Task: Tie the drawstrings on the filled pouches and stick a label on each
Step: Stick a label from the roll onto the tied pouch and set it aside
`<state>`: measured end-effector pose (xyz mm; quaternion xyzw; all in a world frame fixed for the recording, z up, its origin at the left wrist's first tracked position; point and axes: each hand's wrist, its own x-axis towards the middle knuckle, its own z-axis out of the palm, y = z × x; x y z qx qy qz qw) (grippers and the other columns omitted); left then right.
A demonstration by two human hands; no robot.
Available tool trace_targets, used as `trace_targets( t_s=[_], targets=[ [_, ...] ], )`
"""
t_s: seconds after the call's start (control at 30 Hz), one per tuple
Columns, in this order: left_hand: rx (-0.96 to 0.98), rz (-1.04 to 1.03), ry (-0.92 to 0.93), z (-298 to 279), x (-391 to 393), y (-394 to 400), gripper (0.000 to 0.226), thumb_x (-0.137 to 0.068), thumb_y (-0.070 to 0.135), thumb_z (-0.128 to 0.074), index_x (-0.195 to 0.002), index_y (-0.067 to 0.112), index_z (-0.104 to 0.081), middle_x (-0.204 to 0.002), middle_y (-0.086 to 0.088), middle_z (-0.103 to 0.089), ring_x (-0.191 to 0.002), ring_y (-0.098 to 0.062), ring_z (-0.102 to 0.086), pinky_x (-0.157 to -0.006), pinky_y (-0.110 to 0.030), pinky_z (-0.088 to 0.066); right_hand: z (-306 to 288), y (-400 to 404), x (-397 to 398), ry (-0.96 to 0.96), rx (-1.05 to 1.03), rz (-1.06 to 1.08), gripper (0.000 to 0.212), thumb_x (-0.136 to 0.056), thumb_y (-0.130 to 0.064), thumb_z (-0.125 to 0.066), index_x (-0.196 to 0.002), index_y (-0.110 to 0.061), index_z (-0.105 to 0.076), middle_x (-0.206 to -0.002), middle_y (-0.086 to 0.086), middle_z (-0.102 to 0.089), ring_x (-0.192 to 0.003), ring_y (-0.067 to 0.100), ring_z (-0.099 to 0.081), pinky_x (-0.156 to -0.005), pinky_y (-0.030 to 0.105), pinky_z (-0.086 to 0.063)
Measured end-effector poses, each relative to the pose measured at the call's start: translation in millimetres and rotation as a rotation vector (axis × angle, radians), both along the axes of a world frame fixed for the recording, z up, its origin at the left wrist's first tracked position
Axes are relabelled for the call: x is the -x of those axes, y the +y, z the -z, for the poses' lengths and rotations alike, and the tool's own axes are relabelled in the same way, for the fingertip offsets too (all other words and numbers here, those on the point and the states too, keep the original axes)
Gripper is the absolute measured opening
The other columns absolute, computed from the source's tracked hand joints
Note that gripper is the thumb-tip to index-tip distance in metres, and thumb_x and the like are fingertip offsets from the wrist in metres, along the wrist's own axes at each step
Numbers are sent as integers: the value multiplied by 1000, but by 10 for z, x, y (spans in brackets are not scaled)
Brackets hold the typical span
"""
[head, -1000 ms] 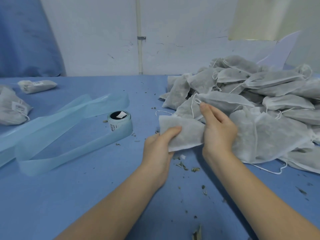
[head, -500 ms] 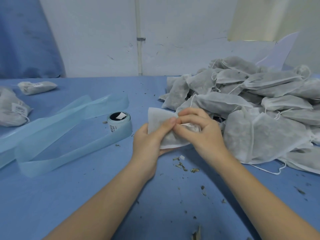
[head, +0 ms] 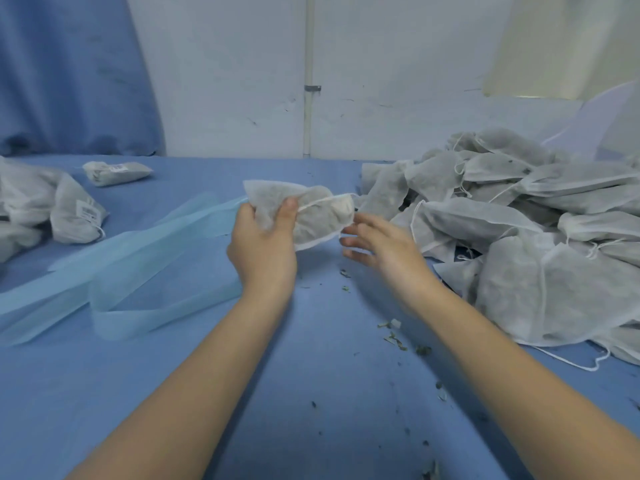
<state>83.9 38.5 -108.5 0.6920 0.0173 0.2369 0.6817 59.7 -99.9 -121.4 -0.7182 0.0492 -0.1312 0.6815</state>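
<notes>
the right hand point(head: 377, 242) is motion-blurred, so its fingers are hard to read, but they look loosely spread and it's hard to tell whether the tips touch the pouch point(head: 304, 211) or just sit beside its right end. the label roll is out of sight now, hidden behind the left hand point(head: 265, 245) and the lifted pouch, with only the pale blue backing strip point(head: 145, 271) trailing across the worktop point(head: 329, 393) to the left edge, where it's cut off. the left hand has its fingers and thumb curled round the pouch's left part, holding it up off the worktop, and the drawstring point(head: 325, 200) runs across the pouch's gathered neck from under the thumb; whether it's knotted can't be made out. half a second back both hands were pinched together on that pouch low over the worktop; now it's up higher and further left, and the right hand has come off the pinch. the big heap of untied pouches point(head: 519, 237) sits on the right, running out of frame, and labelled pouches point(head: 79, 216) lie at far left, partly cropped, with one more point(head: 116, 173) behind them. dried crumbs point(head: 394, 337) scatter the blue cloth between the forearms.
</notes>
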Motion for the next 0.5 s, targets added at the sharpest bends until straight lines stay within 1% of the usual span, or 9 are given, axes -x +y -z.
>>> trace_targets(
  t_s=[0.07,0.1,0.17,0.2,0.27,0.33,0.4,0.43,0.5],
  targets=[
    [28,-67,19,-34,-146,159,33,-86,36,-64,-67,24,-40,-68,15,-48,-68,-15,-45,-59,-22,-27,73,91,-109,69,328,-45,43,-92,-9,-57,-135,-12,-52,-124,1,-61,-107,14,-62,-104,35,-44],
    [42,-96,35,-35,-215,235,33,-86,36,-63,-68,23,-40,-69,15,-48,-69,-16,-46,-60,-22,-28,101,151,-156,88,445,-77,51,-89,-10,-62,-138,-13,-48,-127,-1,-60,-110,12,-60,-105,31,-42],
    [25,-142,64,1,-354,366,29,-86,37,-63,-73,19,-45,-73,8,-51,-79,-25,-52,-71,-26,-40,131,280,-235,102,531,-121,67,-83,-16,-72,-143,-16,-42,-130,-5,-56,-109,9,-59,-99,24,-42],
    [12,-150,74,24,-418,414,26,-85,37,-64,-79,16,-50,-78,3,-54,-86,-30,-56,-77,-32,-47,137,338,-271,94,528,-132,74,-80,-18,-76,-144,-17,-40,-131,-7,-54,-108,9,-58,-96,24,-43],
    [15,-138,100,51,-500,469,30,-84,38,-65,-92,10,-56,-89,-3,-59,-96,-34,-60,-83,-46,-52,139,415,-353,77,519,-140,78,-76,-19,-79,-144,-18,-40,-131,-8,-54,-107,9,-56,-94,26,-45],
    [27,-99,143,70,-550,487,35,-83,37,-66,-99,6,-58,-101,-10,-63,-101,-36,-60,-85,-50,-51,136,457,-413,58,556,-135,73,-75,-19,-80,-140,-20,-47,-120,-9,-57,-99,8,-54,-83,13,-41],
    [31,-51,188,82,-573,483,37,-83,36,-66,-102,5,-58,-105,-15,-63,-102,-36,-60,-86,-51,-51,132,483,-457,13,591,-114,60,-74,-20,-81,-128,-21,-57,-107,-9,-59,-82,3,-53,-67,5,-37],
    [32,-30,201,78,-572,478,37,-83,35,-66,-102,5,-58,-106,-15,-63,-102,-36,-60,-85,-52,-51,140,495,-474,-8,593,-107,52,-73,-20,-82,-120,-22,-60,-101,-8,-59,-74,-1,-51,-63,4,-37],
    [17,-7,203,67,-575,467,36,-84,34,-65,-104,5,-58,-107,-14,-63,-103,-35,-60,-86,-50,-51,166,528,-500,-21,609,-103,39,-71,-22,-82,-103,-25,-59,-96,-4,-55,-65,-1,-48,-57,7,-36]
  ],
)
